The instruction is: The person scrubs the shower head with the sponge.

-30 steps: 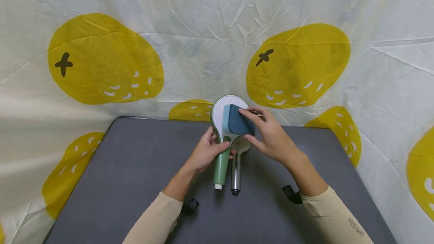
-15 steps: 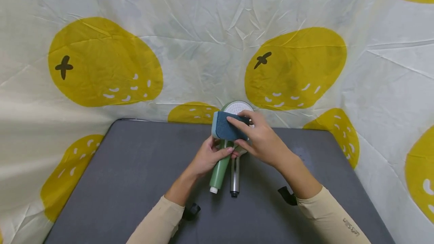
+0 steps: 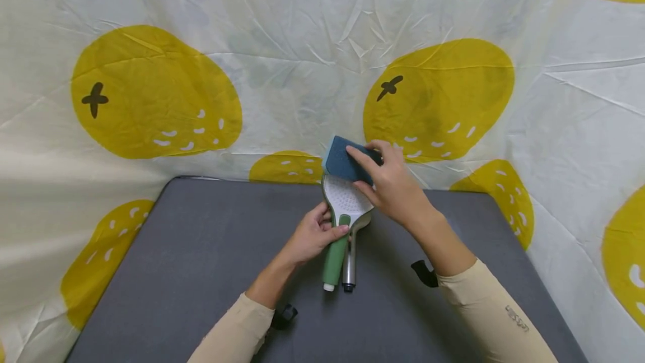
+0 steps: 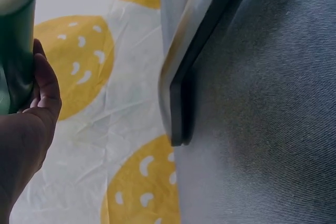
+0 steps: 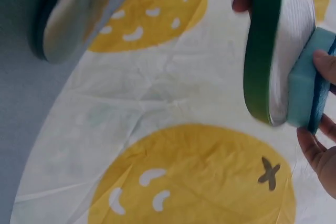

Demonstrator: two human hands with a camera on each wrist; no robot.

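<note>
My left hand (image 3: 314,235) grips a green handheld shower head (image 3: 347,198) by its handle, thumb across the front. Its white nozzle face is turned up toward me. A sponge (image 3: 347,158), dark blue on one side and light blue on the other, is pinched in my right hand (image 3: 395,184). In the right wrist view the sponge's light blue side (image 5: 304,85) lies against the nozzle face near the far end of the head. The sponge hides the top of the head in the head view.
A second, silver shower head (image 3: 351,259) lies on the dark grey table (image 3: 227,251) behind the green one. Beyond the table's far edge hangs a white curtain (image 3: 302,88) printed with yellow fruit. Black straps (image 3: 425,273) show at the wrists.
The sponge went down and left over the nozzle face, then back up to its far end. The green shower head swung and tilted in my left hand, its grip unchanged.
</note>
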